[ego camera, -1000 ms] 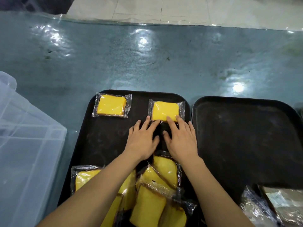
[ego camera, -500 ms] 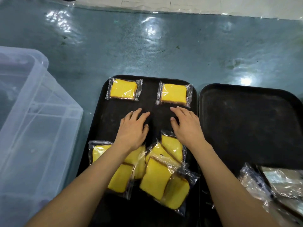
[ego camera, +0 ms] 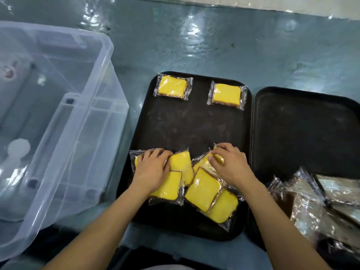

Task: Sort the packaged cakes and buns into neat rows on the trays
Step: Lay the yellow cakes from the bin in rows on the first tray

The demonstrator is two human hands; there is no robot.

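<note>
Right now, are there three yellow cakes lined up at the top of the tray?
No, only two packaged cakes sit at the far end of the left tray.

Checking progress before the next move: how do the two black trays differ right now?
The left tray carries yellow cakes: two set apart along its far edge, the rest heaped at its near end under both hands. The right tray has no yellow cakes and no row; only a pile of darker packets at its near end, its far part bare. Both are black with rounded corners, side by side.
</note>
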